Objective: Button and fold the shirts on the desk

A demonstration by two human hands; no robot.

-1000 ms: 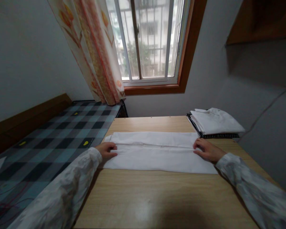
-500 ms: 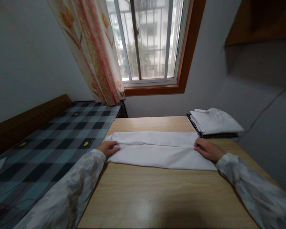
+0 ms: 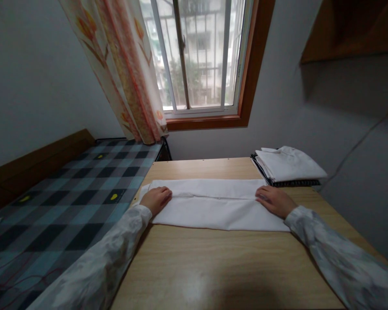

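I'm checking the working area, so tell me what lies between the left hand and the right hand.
In the head view, a folded white cloth spans between the left hand and the right hand, on the wooden table.

The widest room I see is the near part of the table (image 3: 207, 269), open wood between the left sleeve (image 3: 97, 262) and the right sleeve (image 3: 336, 254), which fence it at either side. Farther in, the cloth (image 3: 213, 213) spans the middle, the left hand (image 3: 155, 200) and right hand (image 3: 276, 201) blocking its ends; over it, a hand could pass between them. Behind runs a narrow open strip, stopped at its right by the pile (image 3: 289, 164).
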